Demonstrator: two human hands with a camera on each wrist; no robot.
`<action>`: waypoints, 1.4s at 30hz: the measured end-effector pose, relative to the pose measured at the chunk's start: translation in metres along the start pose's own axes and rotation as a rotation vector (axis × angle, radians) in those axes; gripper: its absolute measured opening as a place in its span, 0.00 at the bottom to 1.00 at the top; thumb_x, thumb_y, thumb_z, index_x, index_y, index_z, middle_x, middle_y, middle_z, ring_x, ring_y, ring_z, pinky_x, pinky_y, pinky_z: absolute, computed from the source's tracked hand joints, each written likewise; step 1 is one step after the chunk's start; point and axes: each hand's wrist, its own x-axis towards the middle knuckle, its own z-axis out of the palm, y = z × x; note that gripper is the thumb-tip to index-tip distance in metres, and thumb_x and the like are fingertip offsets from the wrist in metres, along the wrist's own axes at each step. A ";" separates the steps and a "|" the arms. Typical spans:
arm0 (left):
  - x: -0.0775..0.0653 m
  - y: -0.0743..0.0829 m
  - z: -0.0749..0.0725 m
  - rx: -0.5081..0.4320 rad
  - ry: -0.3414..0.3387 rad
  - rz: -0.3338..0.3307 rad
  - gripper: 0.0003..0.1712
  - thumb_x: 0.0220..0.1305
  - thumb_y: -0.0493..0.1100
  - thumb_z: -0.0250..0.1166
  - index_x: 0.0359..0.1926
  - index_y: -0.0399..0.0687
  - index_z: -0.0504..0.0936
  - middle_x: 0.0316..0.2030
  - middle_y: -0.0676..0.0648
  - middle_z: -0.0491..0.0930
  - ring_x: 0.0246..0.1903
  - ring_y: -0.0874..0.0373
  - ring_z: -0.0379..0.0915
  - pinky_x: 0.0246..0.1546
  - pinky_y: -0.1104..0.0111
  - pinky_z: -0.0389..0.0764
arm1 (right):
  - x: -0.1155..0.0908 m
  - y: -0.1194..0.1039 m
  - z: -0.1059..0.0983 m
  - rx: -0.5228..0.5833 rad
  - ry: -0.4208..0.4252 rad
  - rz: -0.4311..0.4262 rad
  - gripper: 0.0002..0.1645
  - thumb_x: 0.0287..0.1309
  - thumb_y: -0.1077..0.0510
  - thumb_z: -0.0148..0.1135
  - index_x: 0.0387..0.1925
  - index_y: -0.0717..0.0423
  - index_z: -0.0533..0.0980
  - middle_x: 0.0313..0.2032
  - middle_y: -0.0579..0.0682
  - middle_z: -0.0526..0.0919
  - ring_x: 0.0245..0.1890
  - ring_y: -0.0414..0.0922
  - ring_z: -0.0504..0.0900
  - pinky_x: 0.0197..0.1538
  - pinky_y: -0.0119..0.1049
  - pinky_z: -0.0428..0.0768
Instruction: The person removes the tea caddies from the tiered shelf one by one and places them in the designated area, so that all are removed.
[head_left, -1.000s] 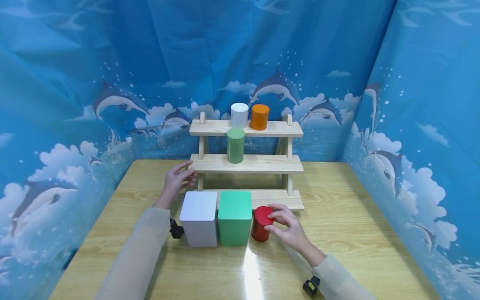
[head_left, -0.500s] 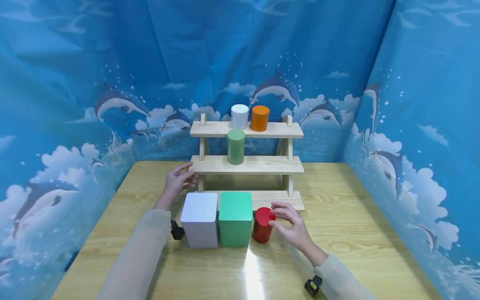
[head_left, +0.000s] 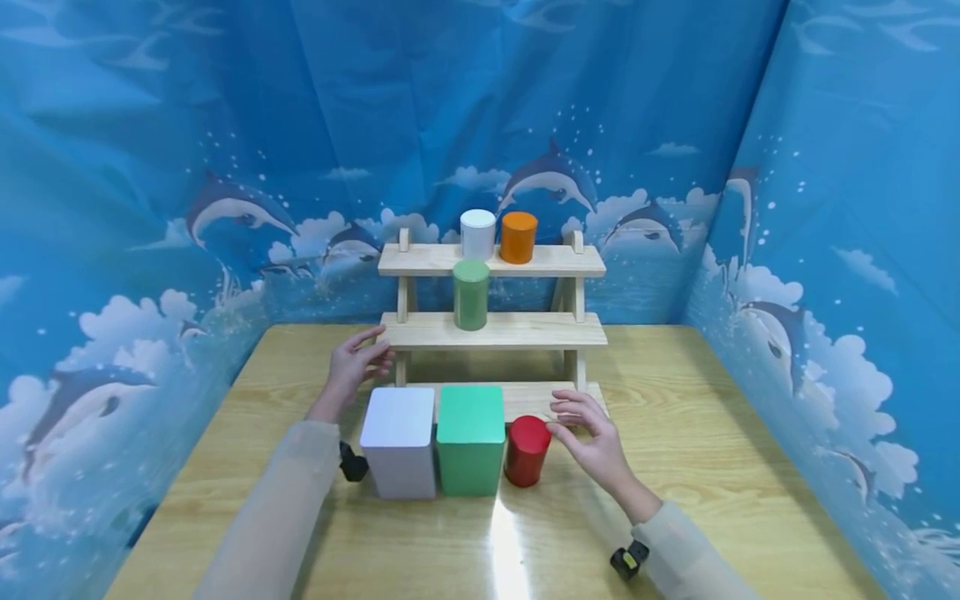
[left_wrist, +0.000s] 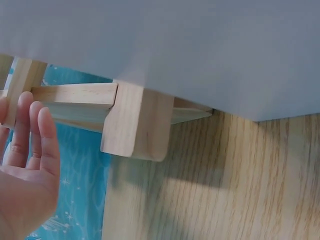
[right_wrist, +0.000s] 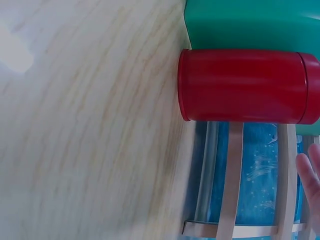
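Observation:
My left hand (head_left: 356,367) holds the left end of the middle board of a three-tier wooden display rack (head_left: 547,329). In the left wrist view, the thumb and fingers lie on either side of that board (left_wrist: 22,82). My right hand (head_left: 596,442) is beside a red cylindrical canister (head_left: 527,454), fingers spread and holding nothing. Upright on the table, this canister stands before the lowest tier. It fills much of the right wrist view, where only some fingertips (right_wrist: 307,175) show. Left of it stand a green box (head_left: 471,450) and a white box (head_left: 399,454).
A white canister (head_left: 477,235) and an orange one (head_left: 518,239) stand on the top tier. On the middle tier is a green canister (head_left: 470,296). A blue dolphin-print curtain (head_left: 637,100) surrounds the back and sides of the wooden table (head_left: 712,433).
My right hand has let go of the red canister and drawn away from it, right and slightly up in the head view. The left hand keeps its place on the rack.

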 end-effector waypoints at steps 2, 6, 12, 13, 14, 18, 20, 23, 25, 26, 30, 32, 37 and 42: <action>0.000 0.001 0.000 0.006 0.000 -0.001 0.28 0.60 0.44 0.65 0.62 0.48 0.71 0.28 0.51 0.83 0.27 0.59 0.80 0.37 0.59 0.82 | -0.001 0.002 0.000 0.004 0.000 -0.003 0.16 0.43 0.79 0.64 0.39 0.72 0.77 0.46 0.72 0.73 0.42 0.47 0.80 0.41 0.45 0.81; -0.001 0.002 -0.001 0.006 -0.007 -0.006 0.28 0.60 0.43 0.65 0.62 0.48 0.71 0.27 0.50 0.83 0.27 0.59 0.80 0.39 0.57 0.82 | -0.005 0.015 0.000 0.020 0.006 -0.023 0.18 0.42 0.81 0.64 0.39 0.70 0.77 0.46 0.72 0.73 0.42 0.47 0.79 0.39 0.45 0.82; -0.001 0.006 0.000 0.024 -0.020 -0.012 0.28 0.62 0.42 0.63 0.63 0.48 0.70 0.27 0.51 0.83 0.26 0.60 0.80 0.45 0.50 0.78 | -0.007 0.030 -0.001 0.037 0.011 -0.001 0.17 0.45 0.77 0.65 0.40 0.66 0.78 0.48 0.66 0.74 0.43 0.46 0.79 0.43 0.33 0.81; 0.000 0.006 0.000 0.035 -0.022 -0.014 0.28 0.62 0.43 0.63 0.63 0.48 0.70 0.27 0.51 0.83 0.26 0.60 0.80 0.46 0.49 0.77 | -0.007 0.031 -0.001 0.040 0.010 0.002 0.17 0.46 0.77 0.65 0.41 0.66 0.78 0.48 0.65 0.75 0.43 0.45 0.79 0.43 0.33 0.81; 0.000 0.007 0.000 0.048 -0.024 -0.016 0.28 0.63 0.43 0.62 0.63 0.49 0.69 0.27 0.51 0.83 0.27 0.60 0.80 0.47 0.49 0.76 | -0.006 0.031 -0.001 0.042 0.009 0.000 0.16 0.46 0.77 0.64 0.41 0.67 0.77 0.49 0.64 0.75 0.43 0.45 0.79 0.43 0.33 0.81; 0.002 0.006 0.000 0.093 -0.029 -0.029 0.29 0.63 0.47 0.61 0.64 0.52 0.68 0.29 0.51 0.83 0.28 0.60 0.80 0.50 0.47 0.73 | -0.003 0.026 0.000 0.043 0.006 0.008 0.16 0.46 0.79 0.63 0.41 0.70 0.77 0.48 0.62 0.75 0.42 0.42 0.80 0.42 0.33 0.81; 0.003 0.006 0.000 0.105 -0.032 -0.028 0.29 0.63 0.49 0.61 0.65 0.52 0.68 0.29 0.51 0.83 0.29 0.60 0.80 0.51 0.47 0.72 | -0.001 0.020 0.001 0.047 0.006 0.001 0.17 0.45 0.81 0.62 0.40 0.73 0.76 0.48 0.65 0.75 0.40 0.42 0.81 0.41 0.33 0.81; 0.004 0.005 0.000 0.105 -0.028 -0.022 0.29 0.63 0.49 0.61 0.64 0.53 0.68 0.29 0.50 0.83 0.29 0.59 0.80 0.51 0.46 0.72 | 0.004 0.009 0.002 0.052 0.003 -0.017 0.16 0.45 0.82 0.60 0.39 0.76 0.75 0.46 0.71 0.73 0.38 0.45 0.81 0.41 0.34 0.82; 0.004 0.005 0.000 0.106 -0.027 -0.018 0.28 0.64 0.49 0.61 0.64 0.53 0.68 0.29 0.49 0.83 0.29 0.58 0.80 0.51 0.45 0.72 | 0.007 0.003 0.003 0.060 0.001 -0.021 0.14 0.46 0.83 0.58 0.39 0.78 0.74 0.46 0.74 0.72 0.40 0.49 0.80 0.42 0.34 0.81; 0.005 0.005 -0.001 0.107 -0.028 -0.016 0.28 0.64 0.49 0.60 0.64 0.53 0.68 0.30 0.49 0.83 0.30 0.58 0.80 0.51 0.45 0.72 | 0.008 0.001 0.003 0.063 -0.001 -0.021 0.14 0.47 0.82 0.58 0.39 0.78 0.74 0.46 0.74 0.72 0.41 0.51 0.79 0.42 0.33 0.81; 0.006 0.004 -0.002 0.121 -0.029 -0.014 0.29 0.63 0.51 0.61 0.64 0.54 0.69 0.31 0.48 0.83 0.32 0.58 0.80 0.49 0.46 0.73 | 0.012 -0.002 0.003 0.058 -0.016 -0.017 0.13 0.49 0.82 0.57 0.39 0.78 0.74 0.47 0.73 0.72 0.44 0.60 0.74 0.43 0.33 0.81; 0.006 0.004 -0.002 0.120 -0.030 -0.016 0.29 0.63 0.51 0.61 0.64 0.55 0.69 0.31 0.48 0.83 0.32 0.58 0.80 0.49 0.46 0.73 | 0.016 -0.003 0.003 0.050 -0.023 -0.018 0.12 0.50 0.81 0.56 0.39 0.77 0.74 0.47 0.73 0.71 0.44 0.62 0.73 0.44 0.34 0.81; 0.005 0.007 -0.001 0.105 -0.032 -0.036 0.28 0.63 0.50 0.61 0.64 0.56 0.69 0.31 0.48 0.83 0.32 0.58 0.80 0.50 0.46 0.72 | 0.030 -0.008 0.003 0.038 -0.035 -0.014 0.11 0.51 0.80 0.56 0.39 0.77 0.74 0.47 0.73 0.72 0.46 0.63 0.72 0.44 0.33 0.80; 0.006 0.007 0.000 0.111 -0.020 -0.050 0.26 0.64 0.49 0.60 0.63 0.55 0.70 0.32 0.46 0.83 0.32 0.57 0.80 0.49 0.47 0.74 | 0.044 -0.012 0.003 0.006 -0.043 -0.025 0.10 0.52 0.80 0.56 0.38 0.75 0.74 0.44 0.72 0.74 0.44 0.59 0.75 0.44 0.31 0.80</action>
